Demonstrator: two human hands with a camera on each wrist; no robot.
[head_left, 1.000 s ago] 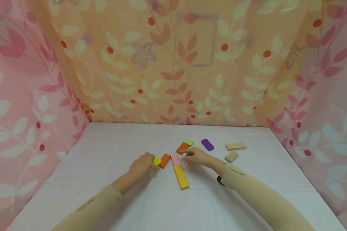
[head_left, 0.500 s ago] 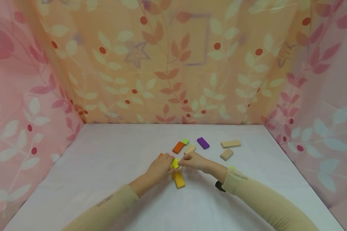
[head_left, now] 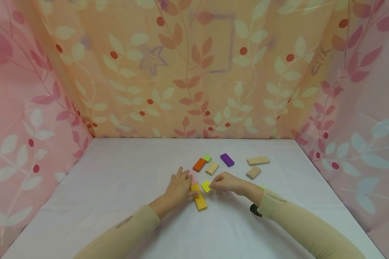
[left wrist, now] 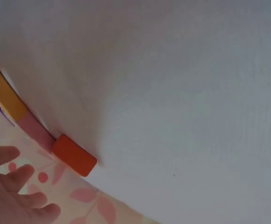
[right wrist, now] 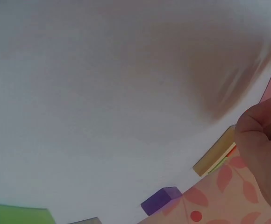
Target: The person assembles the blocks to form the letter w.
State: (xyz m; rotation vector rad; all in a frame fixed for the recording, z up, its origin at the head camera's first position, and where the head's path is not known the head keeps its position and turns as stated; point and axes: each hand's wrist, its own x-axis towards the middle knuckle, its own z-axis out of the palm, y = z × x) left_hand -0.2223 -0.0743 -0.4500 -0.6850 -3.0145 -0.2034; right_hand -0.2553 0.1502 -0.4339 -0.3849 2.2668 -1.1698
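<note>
Yellow block [head_left: 206,186]: pinched at right corner by right hand [head_left: 227,182], just right of pink block [head_left: 194,178] and amber block [head_left: 200,204]. Spread fingers on left hand [head_left: 178,187]. Probably light, stiff, smooth; take by opposite side faces.

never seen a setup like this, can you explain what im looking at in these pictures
There is no machine, only a person's two bare hands. The wide picture comes from a camera worn on the head; the others, from one on each wrist. On the white surface lie blocks, among them a pink block end to end with a yellow-orange block, an orange block, a purple block, a striped block and two plain wooden blocks. The right hand pinches a bright yellow block by its edge. The left hand is spread by the pink and yellow-orange blocks; whether it touches them is hard to tell.
</note>
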